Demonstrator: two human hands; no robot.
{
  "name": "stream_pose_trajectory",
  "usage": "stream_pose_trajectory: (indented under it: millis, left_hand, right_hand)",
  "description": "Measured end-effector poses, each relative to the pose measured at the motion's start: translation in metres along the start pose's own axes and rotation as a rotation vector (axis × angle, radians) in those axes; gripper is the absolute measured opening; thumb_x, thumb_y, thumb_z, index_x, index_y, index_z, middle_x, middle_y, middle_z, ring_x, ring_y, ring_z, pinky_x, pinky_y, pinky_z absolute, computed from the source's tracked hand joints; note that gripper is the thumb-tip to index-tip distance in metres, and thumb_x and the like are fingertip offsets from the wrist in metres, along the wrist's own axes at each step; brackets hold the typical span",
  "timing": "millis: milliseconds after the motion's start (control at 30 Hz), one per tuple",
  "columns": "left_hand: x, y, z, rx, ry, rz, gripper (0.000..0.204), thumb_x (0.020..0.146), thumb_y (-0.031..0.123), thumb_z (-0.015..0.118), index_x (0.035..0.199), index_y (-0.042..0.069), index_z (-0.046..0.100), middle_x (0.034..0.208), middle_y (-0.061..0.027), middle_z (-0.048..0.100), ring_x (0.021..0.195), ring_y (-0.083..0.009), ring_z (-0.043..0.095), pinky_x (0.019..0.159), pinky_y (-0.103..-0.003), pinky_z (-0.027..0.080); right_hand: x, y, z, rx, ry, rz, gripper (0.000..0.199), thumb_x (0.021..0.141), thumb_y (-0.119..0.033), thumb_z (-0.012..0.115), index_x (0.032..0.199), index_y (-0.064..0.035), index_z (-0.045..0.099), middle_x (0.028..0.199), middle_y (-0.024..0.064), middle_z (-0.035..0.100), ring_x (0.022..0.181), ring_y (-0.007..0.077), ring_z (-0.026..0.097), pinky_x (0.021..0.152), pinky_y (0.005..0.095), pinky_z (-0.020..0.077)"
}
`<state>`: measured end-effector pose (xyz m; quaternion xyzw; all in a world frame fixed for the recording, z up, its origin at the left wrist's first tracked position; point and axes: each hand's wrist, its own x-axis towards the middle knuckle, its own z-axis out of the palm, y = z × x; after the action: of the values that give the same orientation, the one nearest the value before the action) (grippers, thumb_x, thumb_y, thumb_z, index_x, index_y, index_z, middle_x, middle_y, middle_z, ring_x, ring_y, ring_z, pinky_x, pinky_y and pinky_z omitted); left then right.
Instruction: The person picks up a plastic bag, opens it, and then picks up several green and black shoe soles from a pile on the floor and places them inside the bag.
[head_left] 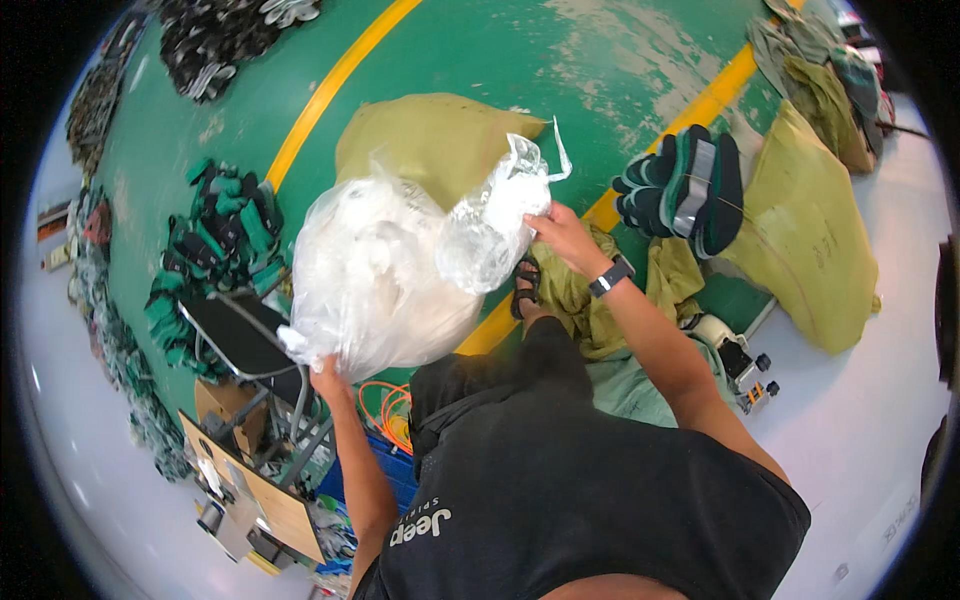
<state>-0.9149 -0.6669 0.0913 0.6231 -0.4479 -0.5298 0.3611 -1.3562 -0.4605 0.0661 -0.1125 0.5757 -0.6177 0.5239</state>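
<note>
A big, translucent white plastic bag [375, 280], puffed out with whitish plastic inside, hangs in front of my body. At its lower left edge the fingers of my left hand [329, 380] are closed on a gathered corner of it. My right hand [568, 243] pinches a crumpled clear plastic bag [490, 220], from which a thin strip sticks up. That clear plastic overlaps the upper right side of the white bag; whether the two are joined I cannot tell.
Behind the bags lies a full yellow-green woven sack [430, 140]; another sack [810, 240] leans at the right beside a bundle of dark sole-shaped pieces [690, 190]. To the left are a green-and-black pile [220, 225], a black chair [240, 330] and an orange hose [393, 408].
</note>
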Motion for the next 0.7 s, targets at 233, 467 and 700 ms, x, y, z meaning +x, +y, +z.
stream_pose_trajectory:
  millis: [233,467,700]
  left_hand:
    - [0.032,0.009,0.016,-0.111,-0.081,0.01,0.038,0.081,0.009,0.053,0.116,-0.006,0.05,0.112,-0.0187,0.055,0.101,-0.0303,0.056,0.084,-0.043,0.05]
    - [0.04,0.023,0.079,-0.346,0.104,-0.019,0.041,0.081,0.012,0.055,0.118,-0.005,0.051,0.115,-0.018,0.053,0.099,-0.0287,0.055,0.085,-0.04,0.047]
    - [0.036,0.059,0.143,-0.394,0.209,0.142,0.041,0.07,-0.011,0.047,0.108,-0.003,0.058,0.09,-0.0031,0.055,0.076,-0.0139,0.05,0.067,-0.026,0.044]
  right_hand:
    - [-0.038,0.016,-0.065,0.505,0.087,-0.045,0.031,0.087,-0.004,0.05,0.117,0.0027,0.051,0.112,0.0078,0.059,0.098,0.0155,0.058,0.086,0.0298,0.0459]
    - [-0.053,-0.072,-0.089,-0.222,0.159,-0.169,0.036,0.082,0.005,0.042,0.116,0.0039,0.051,0.113,0.0113,0.059,0.102,0.0204,0.057,0.087,0.0314,0.0443]
    - [-0.01,-0.234,-0.107,-0.86,0.397,-0.765,0.034,0.075,0.008,0.036,0.098,0.0006,0.06,0.1,0.0119,0.063,0.097,0.0244,0.058,0.088,0.0313,0.0431]
